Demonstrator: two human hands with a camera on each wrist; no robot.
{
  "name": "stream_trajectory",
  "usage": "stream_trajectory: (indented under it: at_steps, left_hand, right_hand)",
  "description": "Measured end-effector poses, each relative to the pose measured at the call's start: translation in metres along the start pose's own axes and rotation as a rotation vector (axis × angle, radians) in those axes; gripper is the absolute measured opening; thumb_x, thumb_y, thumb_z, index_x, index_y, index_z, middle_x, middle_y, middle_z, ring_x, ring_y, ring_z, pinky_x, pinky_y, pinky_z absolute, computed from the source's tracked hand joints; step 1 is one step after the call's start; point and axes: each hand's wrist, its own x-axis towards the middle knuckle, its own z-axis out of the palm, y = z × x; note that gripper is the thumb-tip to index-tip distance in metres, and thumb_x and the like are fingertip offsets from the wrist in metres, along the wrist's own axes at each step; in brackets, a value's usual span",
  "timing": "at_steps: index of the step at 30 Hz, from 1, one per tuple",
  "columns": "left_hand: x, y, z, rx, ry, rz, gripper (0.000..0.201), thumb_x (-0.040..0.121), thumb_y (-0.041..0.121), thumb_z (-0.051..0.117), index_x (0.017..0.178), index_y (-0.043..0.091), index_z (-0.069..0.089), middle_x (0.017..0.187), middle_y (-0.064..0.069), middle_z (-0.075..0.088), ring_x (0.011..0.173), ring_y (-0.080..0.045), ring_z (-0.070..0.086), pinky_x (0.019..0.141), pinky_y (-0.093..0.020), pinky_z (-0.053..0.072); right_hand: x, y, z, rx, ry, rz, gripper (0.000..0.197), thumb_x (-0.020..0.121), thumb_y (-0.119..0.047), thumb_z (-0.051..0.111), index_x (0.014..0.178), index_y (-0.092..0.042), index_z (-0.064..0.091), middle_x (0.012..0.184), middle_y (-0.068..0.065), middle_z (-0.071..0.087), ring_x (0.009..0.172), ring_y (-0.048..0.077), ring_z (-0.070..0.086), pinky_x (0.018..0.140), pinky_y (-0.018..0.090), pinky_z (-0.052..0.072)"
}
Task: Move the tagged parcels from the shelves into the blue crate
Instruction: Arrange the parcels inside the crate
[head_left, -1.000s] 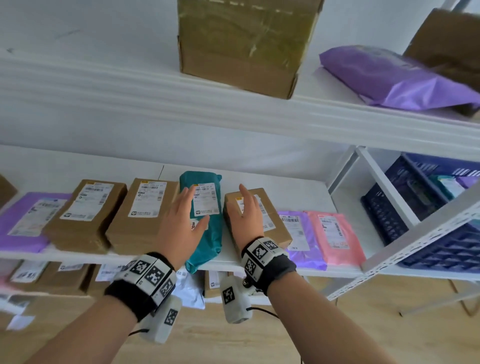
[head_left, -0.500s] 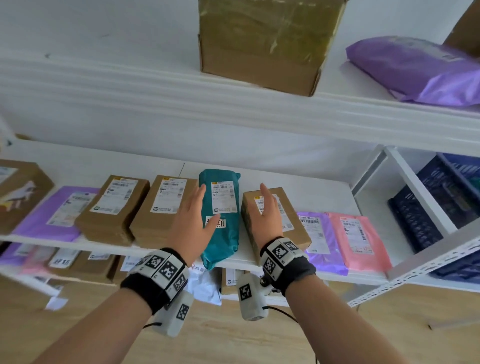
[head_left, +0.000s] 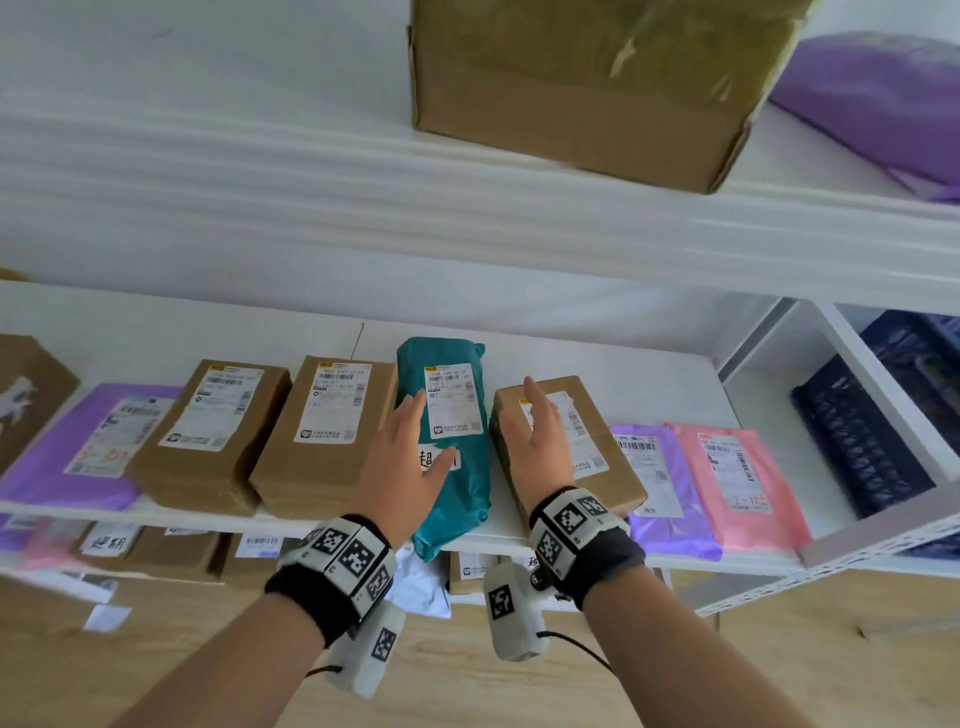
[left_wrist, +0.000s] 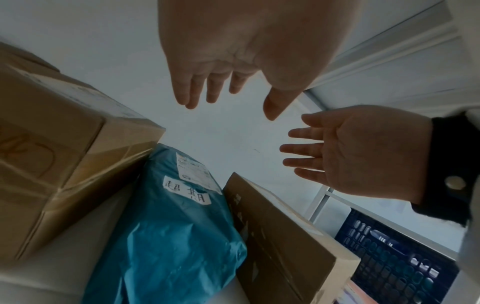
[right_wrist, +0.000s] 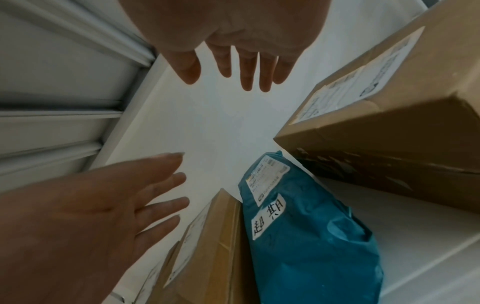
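Note:
A teal bag parcel (head_left: 451, 488) with a white handwritten tag (left_wrist: 187, 192) lies on the middle shelf (head_left: 623, 364) between two brown boxes. My left hand (head_left: 410, 444) hovers over its left side, fingers straight and open; the thumb hides part of the tag in the head view. My right hand (head_left: 535, 431) is open too, held over the brown box (head_left: 597, 467) just right of the teal parcel. Both wrist views show the palms in the air, holding nothing. The blue crate (head_left: 857, 431) stands in the bay at the far right.
Brown boxes (head_left: 322, 436) (head_left: 208, 436) and a purple bag (head_left: 67, 447) lie to the left, purple (head_left: 660, 493) and pink (head_left: 737, 483) bags to the right. A large carton (head_left: 582, 88) sits on the shelf above. More parcels fill the shelf below.
The head view has swung left, so the crate has slid to the right edge. Both hands stay open over the teal parcel and the box, hardly moved relative to them.

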Motion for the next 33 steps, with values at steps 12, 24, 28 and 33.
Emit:
stream_trajectory:
  at_steps: [12, 24, 28, 33]
  left_hand:
    - [0.012, -0.016, 0.023, 0.070, -0.044, -0.033, 0.075, 0.094, 0.035, 0.058, 0.152, 0.011, 0.017, 0.156, -0.004, 0.027, 0.143, -0.019, 0.026, 0.114, -0.028, 0.022]
    - [0.015, -0.033, 0.036, 0.089, -0.162, -0.239, 0.088, 0.091, 0.045, 0.059, 0.154, 0.021, 0.003, 0.162, -0.007, 0.009, 0.146, -0.025, 0.018, 0.116, -0.039, 0.025]
    - [0.016, -0.041, 0.040, 0.078, -0.204, -0.286, 0.095, 0.087, 0.042, 0.065, 0.154, 0.022, 0.000, 0.162, -0.007, 0.007, 0.146, -0.026, 0.019, 0.117, -0.040, 0.026]
    - [0.022, -0.046, 0.045, 0.043, -0.246, -0.319, 0.100, 0.086, 0.038, 0.069, 0.154, 0.019, -0.002, 0.161, -0.009, 0.007, 0.147, -0.023, 0.015, 0.118, -0.037, 0.023]
  right_hand:
    - [0.016, 0.033, 0.037, -0.063, -0.148, 0.077, 0.034, 0.091, -0.046, 0.048, 0.120, -0.030, 0.044, 0.116, -0.007, 0.050, 0.107, 0.013, 0.048, 0.094, 0.032, 0.043]
    - [0.020, 0.058, 0.058, -0.003, -0.199, 0.181, 0.076, 0.082, -0.059, 0.040, 0.150, -0.029, 0.024, 0.150, -0.002, 0.037, 0.137, 0.015, 0.037, 0.112, 0.043, 0.035]
    - [0.018, 0.056, 0.054, 0.036, -0.239, 0.257, 0.061, 0.097, -0.037, 0.043, 0.152, -0.025, 0.020, 0.152, 0.000, 0.034, 0.135, 0.017, 0.039, 0.113, 0.042, 0.036]
    - [0.017, 0.055, 0.049, 0.070, -0.269, 0.262, 0.050, 0.101, -0.025, 0.042, 0.149, -0.021, 0.028, 0.137, -0.001, 0.046, 0.111, 0.007, 0.043, 0.105, 0.028, 0.039]
